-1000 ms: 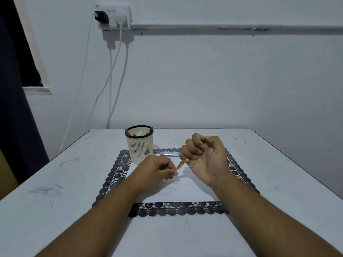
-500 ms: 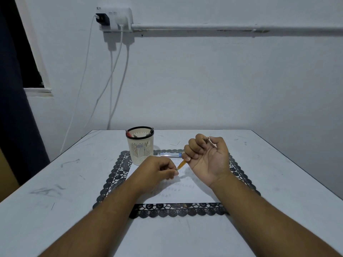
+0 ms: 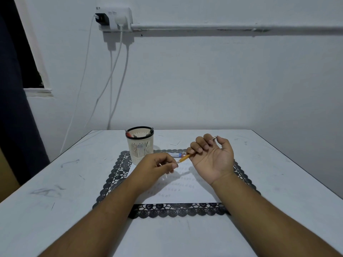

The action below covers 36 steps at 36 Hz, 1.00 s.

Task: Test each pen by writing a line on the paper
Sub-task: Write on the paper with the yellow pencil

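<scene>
Hands [image 3: 185,162] pinched an orange pen [image 3: 183,158] above the paper [image 3: 200,193], right fingers having loosened, probably uncapping before writing.

The paper [image 3: 182,191] is laid on the mat [image 3: 115,180]; the cup [image 3: 140,145] is set at the mat's far-left corner; a pen [image 3: 175,154] is seen along its far edge.

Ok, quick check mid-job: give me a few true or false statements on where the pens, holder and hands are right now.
1. The right hand grips the orange pen. True.
2. The left hand lies flat on the paper. False: it pinches the pen's tip end.
3. The pen holder lies tipped over. False: it stands upright, with pens inside.
4. A blue pen lies beyond the paper. True.
5. The paper is blank. False: rows of faint marks show.
</scene>
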Available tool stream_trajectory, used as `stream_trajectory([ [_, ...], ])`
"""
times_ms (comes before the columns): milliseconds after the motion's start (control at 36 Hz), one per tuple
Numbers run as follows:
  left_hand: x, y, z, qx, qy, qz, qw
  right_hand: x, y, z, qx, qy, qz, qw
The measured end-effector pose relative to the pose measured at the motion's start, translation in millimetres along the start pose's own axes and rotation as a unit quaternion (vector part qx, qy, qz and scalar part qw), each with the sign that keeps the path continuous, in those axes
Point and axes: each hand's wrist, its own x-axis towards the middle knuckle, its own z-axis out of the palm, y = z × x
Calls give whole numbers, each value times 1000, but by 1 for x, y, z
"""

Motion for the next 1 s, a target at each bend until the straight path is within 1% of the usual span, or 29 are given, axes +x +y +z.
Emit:
stream_trajectory([
  [167, 0, 0, 0, 7, 10, 2, 1000, 0, 0, 3, -26, 9, 3, 1000],
  [361, 0, 1, 0, 25, 29, 10, 999, 0, 4, 9, -132, 41, 27, 990],
  [417, 0, 1, 0, 32, 37, 13, 999, 0, 7, 8, -192, 48, 38, 980],
  [500, 2, 0, -2, 41, 47, 18, 998, -3, 10, 5, -321, 43, 40, 945],
  [556, 3, 0, -4, 40, 49, 17, 998, -4, 12, 5, -361, 39, 60, 930],
  [611, 2, 1, -5, 35, 51, 15, 998, -4, 12, 5, -360, 37, 83, 928],
  [667, 3, 0, -7, 35, 52, 12, 998, -3, 12, 3, -334, 40, 91, 937],
  [750, 3, -1, -14, 47, 55, 9, 997, -1, 10, 1, -295, 49, 76, 951],
  [806, 2, 0, -20, 68, 65, -5, 996, 0, 8, 0, -294, 58, 65, 952],
  [861, 0, 0, -27, 92, 75, -27, 993, 1, 5, -2, -311, 68, 56, 946],
  [917, -1, -3, -35, 94, 62, -49, 992, 2, 3, -5, -343, 75, 51, 935],
  [1000, -2, -9, -44, 102, 39, -97, 989, 1, 2, -9, -422, 76, 53, 902],
])
